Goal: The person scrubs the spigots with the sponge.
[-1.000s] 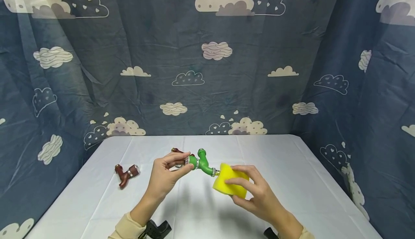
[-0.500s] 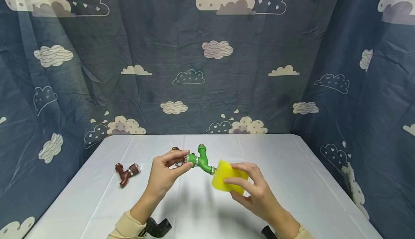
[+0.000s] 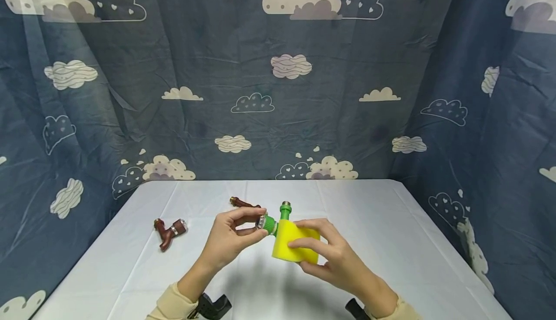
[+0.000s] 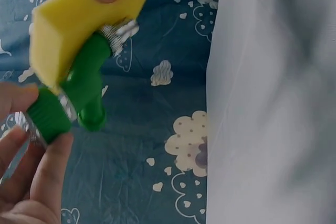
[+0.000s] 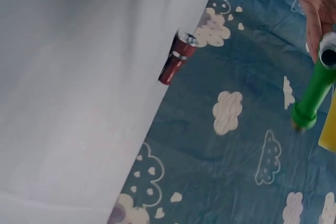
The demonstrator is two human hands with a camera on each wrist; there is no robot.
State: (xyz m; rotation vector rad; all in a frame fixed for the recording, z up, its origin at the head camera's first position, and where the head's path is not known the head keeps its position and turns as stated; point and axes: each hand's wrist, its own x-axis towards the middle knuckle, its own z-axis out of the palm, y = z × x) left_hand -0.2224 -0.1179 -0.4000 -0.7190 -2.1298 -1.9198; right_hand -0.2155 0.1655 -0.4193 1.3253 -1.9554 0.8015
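My left hand [image 3: 228,240] pinches the ribbed end of a green tap [image 3: 285,211] between thumb and fingers, holding it above the table. A yellow sponge [image 3: 283,243], gripped by my right hand [image 3: 339,259], lies against the tap's body and covers much of it in the head view. Seen in the left wrist view, the sponge [image 4: 50,35] rests along the green tap [image 4: 86,77], whose metal-threaded end sticks out beside it. Only part of the tap [image 5: 315,90] shows at the right edge of the right wrist view.
A brown tap [image 3: 167,234] lies on the left of the white table [image 3: 391,243]. Another brown tap [image 3: 241,202] lies farther back, partly hidden behind my left hand. Cloud-patterned blue cloth [image 3: 208,117] hangs behind and at both sides.
The sponge has moved left from the tap's threaded end onto its body. The green tap has turned in my left hand, and that hand has shifted slightly right.
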